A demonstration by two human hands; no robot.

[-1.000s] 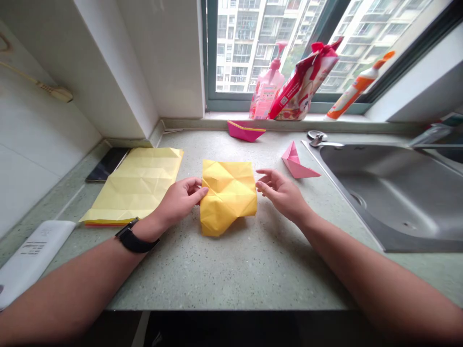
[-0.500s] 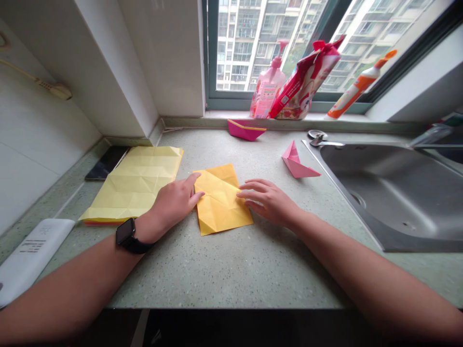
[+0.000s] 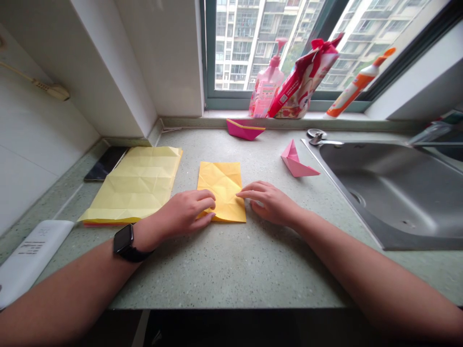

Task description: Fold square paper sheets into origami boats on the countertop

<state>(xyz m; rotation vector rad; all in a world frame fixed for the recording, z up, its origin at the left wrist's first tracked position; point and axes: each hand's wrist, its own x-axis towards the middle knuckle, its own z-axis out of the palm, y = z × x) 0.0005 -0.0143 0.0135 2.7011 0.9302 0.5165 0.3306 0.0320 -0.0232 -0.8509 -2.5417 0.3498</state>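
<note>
Paper, orange-yellow, creased [image 3: 221,185], lying flat on speckled countertop [image 3: 231,274] between both hands. Left hand [image 3: 183,213]: fingers spread narrowly over its lower left corner, not gripping. Right hand [image 3: 270,203]: fingertips at its right edge. Pink pump bottle [image 3: 265,89]: label print too small to read.

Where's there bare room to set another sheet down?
Bare countertop runs in front of your left hand and right hand. Another patch lies between the magenta paper boat and the folded yellow paper. Crowded: the left end, where pale yellow paper meets the phone.
</note>
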